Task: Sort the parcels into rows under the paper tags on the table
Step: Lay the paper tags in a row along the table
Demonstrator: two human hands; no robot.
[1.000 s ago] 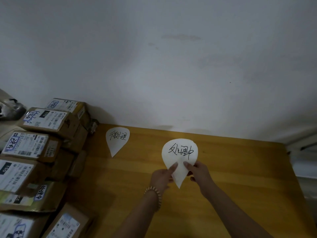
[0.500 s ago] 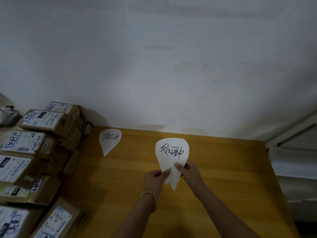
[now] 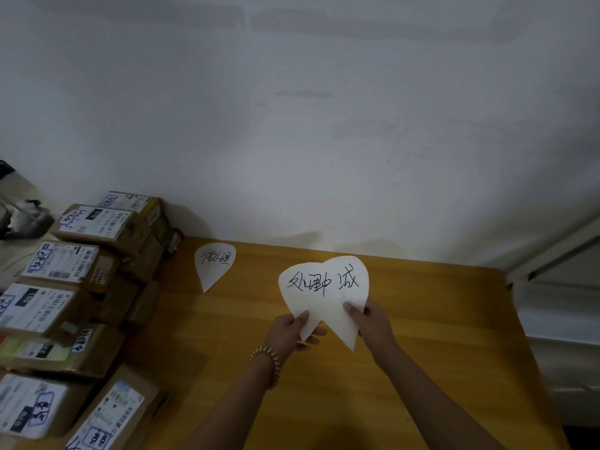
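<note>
Left hand [image 3: 290,330] pinches left tag [image 3: 302,298]; right hand [image 3: 373,323], right tag [image 3: 352,298].

place: parcel sorting room | evidence: stacked labelled cardboard parcels [image 3: 87,280], wooden table [image 3: 438,319], bare white wall [image 3: 324,125]

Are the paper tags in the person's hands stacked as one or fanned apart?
Fanned apart. The left hand pinches the left tag, the right hand the right tag; they overlap partly, each showing its writing.

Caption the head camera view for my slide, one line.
Left hand and right hand pinch two overlapping paper tags over the table; a third tag lies near stacked parcels.
</note>
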